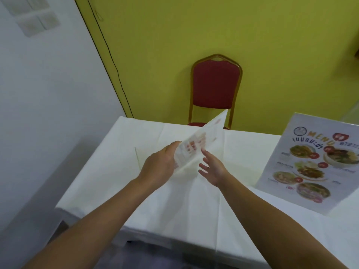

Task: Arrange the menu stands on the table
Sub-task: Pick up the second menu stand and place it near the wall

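Head view: a person is standing at a table (pixel 108 171) w/ a white cloth. The left hand (pixel 158 167) is gripping a menu sheet (pixel 204 144), fingers closed around its near-left edge. The sheet is tilting up off the cloth, its far corner pointing toward a red chair (pixel 214 88) behind the table, and it is blurring from motion, so the print on it cannot be read. The right hand (pixel 212 168) is hanging just beside the lower-right edge of the sheet, fingers spread and open, gripping nothing; whether the fingertips are touching the paper cannot be told.

A thin clear edge (pixel 137 158) is showing on the cloth left of the left hand, maybe part of an acrylic stand, but too faint to say.

At the right side of the table, well apart from both hands, a second menu stand (pixel 314 167) is standing upright and leaning back a little, showing the word MENU & food pics. Behind is a yellow-green wall (pixel 233 26).
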